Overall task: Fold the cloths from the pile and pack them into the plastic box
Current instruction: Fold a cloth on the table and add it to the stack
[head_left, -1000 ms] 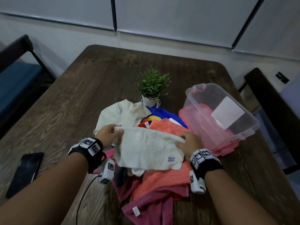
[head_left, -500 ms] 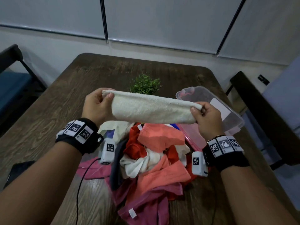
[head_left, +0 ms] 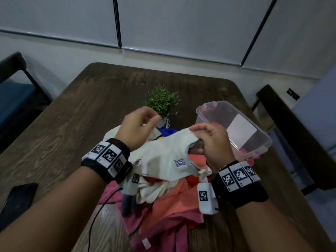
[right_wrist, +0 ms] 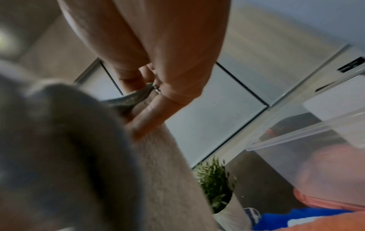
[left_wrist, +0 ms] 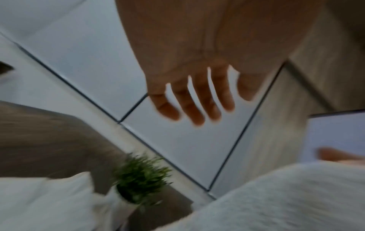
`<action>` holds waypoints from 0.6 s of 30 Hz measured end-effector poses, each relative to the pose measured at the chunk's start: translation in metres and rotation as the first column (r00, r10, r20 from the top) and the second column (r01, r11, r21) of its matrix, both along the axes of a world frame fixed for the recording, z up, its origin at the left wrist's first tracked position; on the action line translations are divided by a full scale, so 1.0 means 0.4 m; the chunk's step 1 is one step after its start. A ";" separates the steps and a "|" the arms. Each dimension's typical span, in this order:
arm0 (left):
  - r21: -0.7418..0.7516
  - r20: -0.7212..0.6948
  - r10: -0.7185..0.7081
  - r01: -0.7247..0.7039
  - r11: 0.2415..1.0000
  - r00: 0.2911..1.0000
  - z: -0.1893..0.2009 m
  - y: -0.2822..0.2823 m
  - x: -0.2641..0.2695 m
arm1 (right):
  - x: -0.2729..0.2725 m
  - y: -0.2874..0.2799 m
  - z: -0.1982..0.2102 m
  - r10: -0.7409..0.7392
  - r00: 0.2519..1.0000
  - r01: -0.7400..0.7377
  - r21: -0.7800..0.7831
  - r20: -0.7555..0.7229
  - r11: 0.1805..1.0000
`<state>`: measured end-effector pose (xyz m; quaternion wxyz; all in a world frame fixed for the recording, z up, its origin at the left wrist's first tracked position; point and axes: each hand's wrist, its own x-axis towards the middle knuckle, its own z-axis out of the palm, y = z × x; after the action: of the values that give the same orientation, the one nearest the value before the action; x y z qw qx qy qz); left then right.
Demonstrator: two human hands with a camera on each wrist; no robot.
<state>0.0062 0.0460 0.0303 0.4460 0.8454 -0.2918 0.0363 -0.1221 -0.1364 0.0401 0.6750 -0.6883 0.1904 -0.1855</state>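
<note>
A phone point(head_left: 18, 199) lies dark at the far left of the table point(head_left: 76, 124), its near end cut off behind the left forearm. The left hand point(head_left: 138, 128) is raised over the pile of cloths point(head_left: 163, 202); in the wrist view its fingers point(left_wrist: 189, 106) hang loose and spread, grasping nothing, though motion blur softens them. Beyond its fingertips stands a small potted plant point(head_left: 162, 101), the pot mostly hidden behind the hand. Between the two hands hangs a white towel point(head_left: 163, 160) with blue stitched lettering, only partly legible. The right hand point(head_left: 211, 142) pinches the towel's upper edge between thumb and fingers; the towel droops from there onto the pile, and its lower edge merges with other pale cloth. In the right wrist view the towel fills the near field, out of focus. Beyond and to the right of the right hand's fingers sits the clear plastic box point(head_left: 254, 135), with pink and red cloth inside, seen dimly through its wall. A chair point(head_left: 291, 135) at the right is cut off by the frame.
</note>
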 end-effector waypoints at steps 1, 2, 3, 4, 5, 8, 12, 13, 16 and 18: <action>0.055 0.017 -0.098 0.096 0.994 0.995 0.027 -0.010 -0.027 | 0.002 0.013 0.013 0.040 0.999 -0.039 0.038 -0.006 0.998; 0.089 0.022 -0.170 0.168 0.982 0.985 0.055 -0.018 -0.056 | 0.004 0.022 0.025 0.074 0.997 -0.073 0.059 -0.003 0.996; 0.066 0.004 -0.226 0.226 0.972 0.974 0.076 -0.023 -0.078 | 0.002 0.029 0.039 0.100 0.995 -0.101 0.060 0.010 0.993; 0.025 -0.019 -0.264 0.264 0.964 0.964 0.093 -0.028 -0.098 | 0.000 0.031 0.048 0.115 0.993 -0.116 0.035 0.026 0.993; -0.001 -0.015 -0.279 0.279 0.960 0.960 0.104 -0.031 -0.111 | -0.003 0.035 0.062 0.125 0.991 -0.124 -0.008 0.046 0.992; 0.021 0.115 -0.241 0.240 0.971 0.964 0.118 -0.029 -0.117 | -0.013 0.043 0.094 0.124 0.986 -0.105 -0.166 0.111 0.980; -0.062 0.216 -0.108 0.124 0.990 0.970 0.134 -0.007 -0.084 | -0.018 0.017 0.138 0.051 0.981 0.069 -0.577 0.188 0.814; -0.069 0.261 -0.083 0.104 0.992 0.962 0.140 -0.003 -0.078 | -0.017 0.005 0.148 0.032 0.977 0.126 -0.687 0.213 0.716; -0.102 0.344 -0.074 0.116 0.988 0.936 0.157 0.005 -0.064 | -0.010 -0.022 0.174 -0.006 0.966 0.212 -0.778 0.258 0.591; -0.124 0.349 -0.071 0.121 0.985 0.934 0.169 0.008 -0.054 | -0.010 -0.030 0.194 0.000 0.968 0.199 -0.770 0.251 0.606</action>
<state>-0.0155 0.0493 0.0978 0.4489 0.7766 -0.4028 0.1821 -0.1261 -0.1483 0.1179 0.3082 -0.8773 0.0495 -0.3645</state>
